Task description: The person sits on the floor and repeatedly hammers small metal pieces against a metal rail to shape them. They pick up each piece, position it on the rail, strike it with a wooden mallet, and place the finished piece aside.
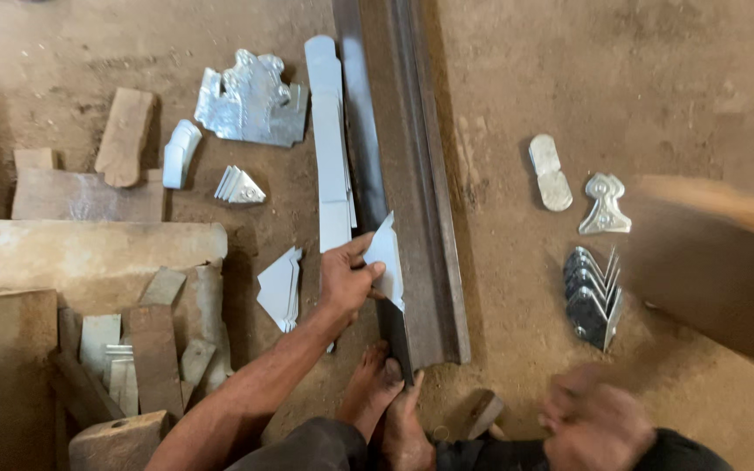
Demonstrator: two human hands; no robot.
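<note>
One long steel rail [412, 174] on the dirt floor [517, 78], the landmark. Left hand [346, 279]: grip pinching one small sheet-metal piece [387, 257] against the rail's left edge. Right hand [595, 423]: blurred, below-right of the rail; grip cannot be told. Right of the rail: one stack of cut pieces [593, 296], two single shapes [578, 187]. Left: one long strip stack [329, 139].

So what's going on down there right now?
A person sits on the dirt floor at a long steel rail. The left hand holds a small piece of sheet metal against the rail, with a bare foot at the rail's near end. The right hand is blurred and low on the right; what it holds cannot be told. Cut metal shapes lie in stacks to the right, and wooden blocks to the left.
</note>
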